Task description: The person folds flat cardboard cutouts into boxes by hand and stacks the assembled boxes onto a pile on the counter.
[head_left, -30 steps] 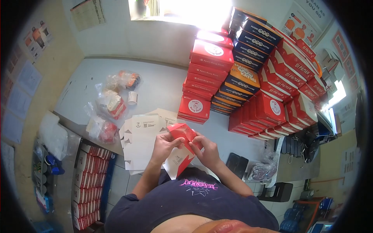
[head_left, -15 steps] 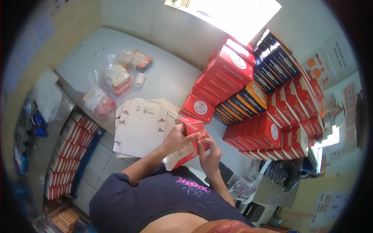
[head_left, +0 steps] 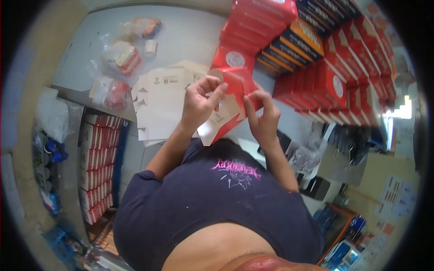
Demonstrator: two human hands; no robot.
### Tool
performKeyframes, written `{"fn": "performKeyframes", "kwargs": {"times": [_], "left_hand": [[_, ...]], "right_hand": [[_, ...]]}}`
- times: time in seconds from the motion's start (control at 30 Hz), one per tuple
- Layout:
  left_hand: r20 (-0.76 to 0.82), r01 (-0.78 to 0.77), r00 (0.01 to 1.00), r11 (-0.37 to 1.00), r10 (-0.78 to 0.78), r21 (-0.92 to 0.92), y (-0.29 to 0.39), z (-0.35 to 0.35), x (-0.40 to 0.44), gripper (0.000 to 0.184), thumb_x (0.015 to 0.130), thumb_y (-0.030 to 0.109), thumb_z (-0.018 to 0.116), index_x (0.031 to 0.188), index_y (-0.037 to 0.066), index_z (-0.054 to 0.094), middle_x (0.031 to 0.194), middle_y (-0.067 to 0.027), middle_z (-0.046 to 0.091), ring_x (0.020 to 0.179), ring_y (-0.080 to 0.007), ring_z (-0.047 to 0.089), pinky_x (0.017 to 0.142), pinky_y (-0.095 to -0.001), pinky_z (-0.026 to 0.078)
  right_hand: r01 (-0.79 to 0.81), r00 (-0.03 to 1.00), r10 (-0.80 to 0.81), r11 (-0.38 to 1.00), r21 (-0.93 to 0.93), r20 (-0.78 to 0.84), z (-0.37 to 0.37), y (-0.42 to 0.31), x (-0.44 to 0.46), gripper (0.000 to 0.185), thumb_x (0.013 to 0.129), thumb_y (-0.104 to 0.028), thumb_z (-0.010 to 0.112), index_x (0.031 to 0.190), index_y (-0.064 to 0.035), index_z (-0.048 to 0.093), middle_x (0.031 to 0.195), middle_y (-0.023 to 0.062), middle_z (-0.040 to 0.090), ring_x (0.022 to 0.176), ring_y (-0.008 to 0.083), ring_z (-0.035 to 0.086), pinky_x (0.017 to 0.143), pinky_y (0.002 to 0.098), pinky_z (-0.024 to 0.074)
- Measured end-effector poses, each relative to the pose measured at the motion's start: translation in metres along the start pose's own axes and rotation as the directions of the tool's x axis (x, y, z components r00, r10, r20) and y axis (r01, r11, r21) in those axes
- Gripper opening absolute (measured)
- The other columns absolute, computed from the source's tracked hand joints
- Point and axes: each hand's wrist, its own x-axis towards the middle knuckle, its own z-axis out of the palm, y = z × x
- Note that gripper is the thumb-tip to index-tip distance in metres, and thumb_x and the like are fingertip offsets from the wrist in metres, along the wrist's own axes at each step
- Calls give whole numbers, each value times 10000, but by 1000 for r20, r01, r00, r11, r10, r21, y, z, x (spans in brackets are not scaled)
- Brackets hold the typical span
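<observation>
A partly folded red carton with a pale inside panel stands tilted in front of my chest. My left hand is closed at its left edge, thumb and index finger curled together; some of its fingers are hidden. On the opposite side, my right hand pinches a red flap between thumb and fingers. Flat white carton sheets with cut slots and small dark printing lie stacked just left of my left hand. Beyond the carton, a finished red box shows a round white logo.
Red boxes and dark blue and orange boxes are piled high at the right. Plastic-wrapped packets and a white paper roll sit on the far left of the table. A shelf of red-and-white cartons stands lower left.
The view has tipped down, so the table and stacks appear higher. My left hand has drawn back slightly from the top of the carton. The right hand stays on the flap.
</observation>
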Motion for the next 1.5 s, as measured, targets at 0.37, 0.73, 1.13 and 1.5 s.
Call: {"fn": "performKeyframes", "kwargs": {"times": [0.37, 0.73, 1.13, 1.5], "left_hand": [[29, 77, 996, 995, -79, 60, -3, 8, -10, 135, 954, 123, 742, 934, 1, 687, 811, -67, 733, 716, -85, 696, 520, -209, 498], [197, 137, 973, 988, -121, -71, -10, 16, 2, 160, 954, 103, 733, 1040, -19, 677, 858, -56, 712, 735, -103, 701, 505, -222, 526], [336, -49, 942, 990, 1, 134, 39, 13, 6, 171, 946, 132, 749, 1025, -11, 697, 869, -37, 723, 740, -88, 684, 570, -232, 550], [767, 345, 633, 848, 106, -402, 9, 47, 33, 1176, 792, 478, 836, 1654, 173, 97, 1622, -112, 284, 1509, -235, 273, 1219, -419, 270]], "right_hand": [[-16, 1000, 16, 1000, 2, -26, 4, -2, -8, 194, 913, -102, 756, 1036, -19, 632, 1093, 210, 734, 911, 319, 754, 732, 370, 595], [-224, 960, 121, 875, 428, 254, -16, 14, 5, 419, 844, -127, 827, 1170, -9, 591, 1136, 131, 694, 1072, 177, 679, 943, 326, 538], [-149, 949, 15, 902, 405, 314, -89, 27, 54, 520, 786, -94, 864, 1213, -43, 571, 1305, 138, 617, 1242, 217, 584, 1082, 365, 451], [-365, 889, -61, 500, 785, 453, -89, 42, 88, 671, 874, -480, 776, 1298, -36, 505, 1404, 199, 518, 1320, 288, 524, 1126, 443, 441]]}}
